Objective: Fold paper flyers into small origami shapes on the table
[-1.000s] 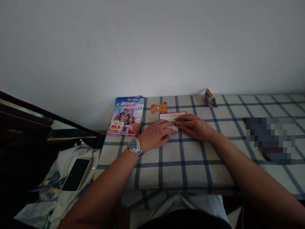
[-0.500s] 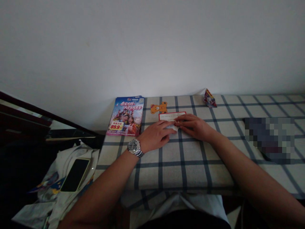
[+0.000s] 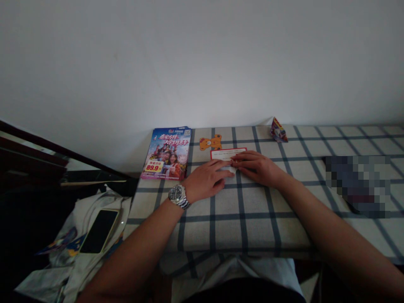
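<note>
A small sheet of paper (image 3: 225, 154), white with a red border and lines of print, lies on the checked tablecloth. From the left, my left hand (image 3: 206, 179) rests on its near part, fingers stretched out and slightly spread; a metal wristwatch (image 3: 178, 196) is on that wrist. My right hand (image 3: 256, 167) comes in from the other side with its fingers extended, pressing down on the paper's right part. The fingertips of both hands meet near the paper's near edge, which they cover. Neither hand lifts the sheet.
Left of the hands lies a stack of printed flyers (image 3: 167, 153). A bear-shaped picture (image 3: 210, 143) is just beyond the paper. A folded paper shape (image 3: 278, 130) stands near the wall, and a blurred dark item (image 3: 356, 185) lies right. A phone (image 3: 99, 231) rests on a bag at lower left.
</note>
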Motion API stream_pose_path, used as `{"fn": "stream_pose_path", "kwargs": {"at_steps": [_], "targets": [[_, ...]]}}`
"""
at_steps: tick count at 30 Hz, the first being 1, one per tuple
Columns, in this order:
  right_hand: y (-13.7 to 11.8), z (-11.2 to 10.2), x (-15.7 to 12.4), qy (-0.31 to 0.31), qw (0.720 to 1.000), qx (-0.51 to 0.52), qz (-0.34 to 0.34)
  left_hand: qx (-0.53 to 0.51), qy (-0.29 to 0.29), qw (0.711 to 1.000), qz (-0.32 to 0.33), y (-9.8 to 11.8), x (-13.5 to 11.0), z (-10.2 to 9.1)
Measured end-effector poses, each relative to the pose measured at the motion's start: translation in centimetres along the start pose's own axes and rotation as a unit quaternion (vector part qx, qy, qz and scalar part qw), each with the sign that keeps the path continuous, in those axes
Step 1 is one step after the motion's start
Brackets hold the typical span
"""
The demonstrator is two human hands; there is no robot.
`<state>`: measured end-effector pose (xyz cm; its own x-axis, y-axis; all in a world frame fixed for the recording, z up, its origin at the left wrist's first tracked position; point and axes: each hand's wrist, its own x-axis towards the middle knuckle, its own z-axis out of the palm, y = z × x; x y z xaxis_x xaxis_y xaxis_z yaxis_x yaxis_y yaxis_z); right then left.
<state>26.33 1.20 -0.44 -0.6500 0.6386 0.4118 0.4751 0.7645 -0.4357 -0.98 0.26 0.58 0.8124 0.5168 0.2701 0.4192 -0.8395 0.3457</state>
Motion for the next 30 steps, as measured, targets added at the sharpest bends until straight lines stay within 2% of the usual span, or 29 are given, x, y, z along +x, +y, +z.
{"fn": "stream_pose_path", "kwargs": {"at_steps": [21,30], "targets": [[0.15,-0.01,0.20,-0.001,1.000,0.016,0.002,-0.039,0.013,0.999,-0.008,-0.71,0.16,0.03],[0.08,0.14,0.16,0.004,1.000,0.010,0.004,-0.025,0.001,1.000,0.002,-0.73,-0.01,-0.19]]}}
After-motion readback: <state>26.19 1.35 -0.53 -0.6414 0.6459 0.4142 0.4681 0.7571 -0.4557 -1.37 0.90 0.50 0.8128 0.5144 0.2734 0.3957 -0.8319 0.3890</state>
